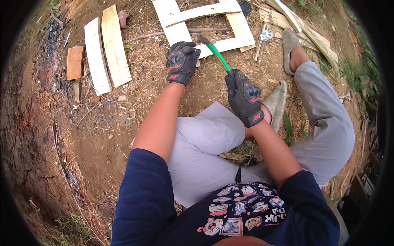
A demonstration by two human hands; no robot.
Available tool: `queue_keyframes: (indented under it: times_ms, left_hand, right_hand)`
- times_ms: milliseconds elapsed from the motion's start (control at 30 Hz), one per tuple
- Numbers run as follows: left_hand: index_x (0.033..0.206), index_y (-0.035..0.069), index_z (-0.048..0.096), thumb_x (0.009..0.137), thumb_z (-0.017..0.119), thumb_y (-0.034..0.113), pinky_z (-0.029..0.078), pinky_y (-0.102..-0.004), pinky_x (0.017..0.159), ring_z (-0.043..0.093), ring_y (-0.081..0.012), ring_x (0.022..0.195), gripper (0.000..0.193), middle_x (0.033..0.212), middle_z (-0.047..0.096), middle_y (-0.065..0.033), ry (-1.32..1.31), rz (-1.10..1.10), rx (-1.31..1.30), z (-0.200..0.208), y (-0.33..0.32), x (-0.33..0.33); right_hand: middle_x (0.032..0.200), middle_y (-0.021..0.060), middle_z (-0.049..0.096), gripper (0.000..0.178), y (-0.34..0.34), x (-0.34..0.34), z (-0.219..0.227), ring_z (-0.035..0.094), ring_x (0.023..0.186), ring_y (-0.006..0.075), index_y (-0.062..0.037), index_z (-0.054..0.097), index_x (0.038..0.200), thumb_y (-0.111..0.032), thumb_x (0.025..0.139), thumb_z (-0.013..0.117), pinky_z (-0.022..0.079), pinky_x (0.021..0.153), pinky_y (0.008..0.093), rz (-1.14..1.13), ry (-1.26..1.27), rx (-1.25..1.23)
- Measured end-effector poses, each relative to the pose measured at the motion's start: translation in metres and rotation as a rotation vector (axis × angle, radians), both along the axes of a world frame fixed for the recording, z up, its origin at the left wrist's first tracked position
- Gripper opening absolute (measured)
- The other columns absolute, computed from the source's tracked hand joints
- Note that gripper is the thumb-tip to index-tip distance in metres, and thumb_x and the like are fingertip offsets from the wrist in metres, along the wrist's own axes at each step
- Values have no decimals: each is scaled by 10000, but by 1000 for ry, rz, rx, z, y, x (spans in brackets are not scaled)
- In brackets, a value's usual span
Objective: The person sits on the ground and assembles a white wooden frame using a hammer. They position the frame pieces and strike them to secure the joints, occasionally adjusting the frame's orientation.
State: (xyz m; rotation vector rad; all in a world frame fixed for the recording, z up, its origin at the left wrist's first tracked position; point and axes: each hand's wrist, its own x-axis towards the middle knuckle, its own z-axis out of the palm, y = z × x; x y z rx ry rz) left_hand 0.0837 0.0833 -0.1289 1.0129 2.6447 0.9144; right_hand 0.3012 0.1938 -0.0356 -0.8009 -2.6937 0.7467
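My right hand (pixel 245 96), in a black glove with red marks, is wrapped round the green handle (pixel 218 56) of a hammer. The hammer's head (pixel 203 38) is over the near left corner of a frame of pale wooden planks. My left hand (pixel 180 61), gloved alike, rests at that corner, over the end of the left plank (pixel 172 19). Its fingers are curled together, and whatever they pinch is hidden. The near crosspiece (pixel 230 44) runs right from beside the left fingertips to the right plank (pixel 238 26). A farther crosspiece (pixel 205 13) lies across both side planks.
Two loose pale boards (pixel 97 57) and a short brown block (pixel 75 62) lie on the dirt at left. Long wood strips (pixel 314 37) are piled at far right, near my sandalled feet (pixel 292 49). A stick (pixel 143 37) passes under the frame. Wood chips are scattered around.
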Motion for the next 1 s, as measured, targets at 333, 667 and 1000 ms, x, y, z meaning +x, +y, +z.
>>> queue_keyframes:
  times_ms: [333,667,1000]
  left_hand:
    - [1033,142,844,948,749,331,506,-469,1079,678,-307,1179,228,1136,795,-55,94,-42,-10,-3,-3,2]
    - [978,133,852,907,778,271,508,-443,1104,677,-276,1198,171,1169,801,-16,0,-26,30,-4,0,-1]
    - [1018,134,858,926,760,297,503,-454,1096,677,-296,1190,211,1146,797,-52,-19,5,-13,3,1,1]
  right_hand:
    - [894,195,734,231,-3,5,-6,717,749,406,-83,675,1118,-291,1098,577,561,663,527,23,-48,-17]
    - [914,194,740,204,1,1,-2,722,777,407,-87,670,1114,-268,1086,579,567,691,523,18,-17,-35]
    - [876,185,721,199,-6,6,-8,719,773,402,-63,658,1077,-246,1080,581,563,670,523,47,-47,-54]
